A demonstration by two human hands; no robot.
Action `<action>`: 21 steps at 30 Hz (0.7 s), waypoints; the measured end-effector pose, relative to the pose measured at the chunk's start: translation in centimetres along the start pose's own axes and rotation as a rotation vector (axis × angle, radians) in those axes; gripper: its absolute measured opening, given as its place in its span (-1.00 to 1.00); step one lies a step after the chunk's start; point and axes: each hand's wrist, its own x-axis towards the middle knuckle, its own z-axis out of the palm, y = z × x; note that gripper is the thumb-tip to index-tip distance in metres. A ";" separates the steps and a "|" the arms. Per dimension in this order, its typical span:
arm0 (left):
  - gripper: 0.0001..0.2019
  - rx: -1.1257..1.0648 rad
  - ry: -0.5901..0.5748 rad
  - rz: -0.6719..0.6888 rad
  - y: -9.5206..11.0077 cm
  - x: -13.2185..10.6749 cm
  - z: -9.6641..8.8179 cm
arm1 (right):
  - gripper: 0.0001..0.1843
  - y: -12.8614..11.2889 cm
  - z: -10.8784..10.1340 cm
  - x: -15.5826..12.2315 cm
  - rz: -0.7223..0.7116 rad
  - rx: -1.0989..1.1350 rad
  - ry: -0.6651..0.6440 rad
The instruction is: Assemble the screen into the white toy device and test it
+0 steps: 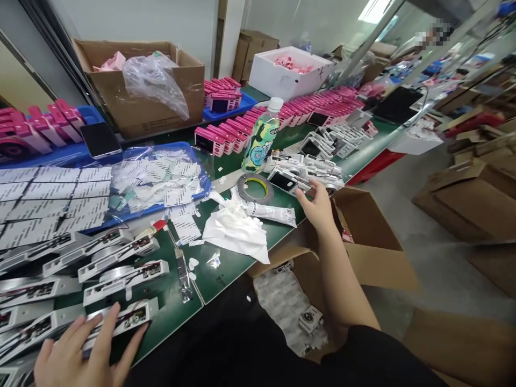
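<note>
My left hand point(78, 352) lies flat with fingers spread on a white camera shell point(121, 320) at the near edge of the green bench point(226, 269). More white shells point(100, 258) lie in rows beside it. My right hand point(318, 204) reaches out over the bench's right edge, fingers curled around a white camera part point(300, 183) at the pile of white camera bodies point(318, 161). A white cloth point(236, 228), a white tube point(272, 213) and a roll of tape point(255, 188) lie just left of that hand.
A green drink bottle point(262, 137) stands mid-bench. Pink cameras point(314, 107) line the far side. A blue tray point(155, 177) holds white labels. An open cardboard box point(363, 236) with bubble wrap point(288, 309) sits below the bench edge. Cartons point(141, 80) stand behind.
</note>
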 end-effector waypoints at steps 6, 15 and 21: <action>-0.42 0.191 0.154 0.045 1.3 2.7 -0.4 | -0.58 -0.7 0.5 0.0 0.090 -0.051 -0.064; -0.25 0.227 0.105 -0.055 0.4 2.3 -0.9 | -0.54 -5.7 -3.8 -5.5 0.170 0.246 0.115; 0.11 0.040 0.161 -0.191 4.3 1.0 -2.7 | -0.60 -14.1 -3.9 -13.3 0.146 0.601 -0.381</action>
